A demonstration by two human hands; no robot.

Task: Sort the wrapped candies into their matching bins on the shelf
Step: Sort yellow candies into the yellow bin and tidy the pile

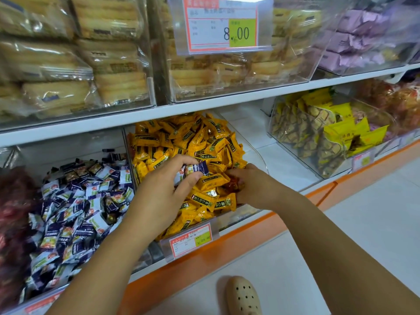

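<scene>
Nearest me, my beige perforated clog (243, 296) stands on the pale tiled floor (341, 235), below the clear plastic bin of yellow wrapped candies (258, 155). An orange-edged white shelf (227, 233) carries that bin, and a small orange-framed price tag (189, 241) hangs on the bin's front.

Over the front half of the bin my left hand (168, 192) pinches a purple-and-white wrapped candy (196, 169) between thumb and curled fingers. Its long axis runs roughly left to right, and the crimped purple end sticks out rightward, tilted slightly up. That end points at my right hand (252, 185), which is just beside it, fingers curled round a red crinkly wrapped candy (235, 185) on top of the yellow pile.

Left of the bin, past a clear divider, lies a heap of purple-and-white candies (75, 201). Right of it, across a bare stretch of shelf, stands a clear bin of yellow triangular packets (318, 133). Above the bin, the upper shelf holds clear-wrapped golden pastries (109, 64) behind a large price label (221, 23) reading 8.00.
</scene>
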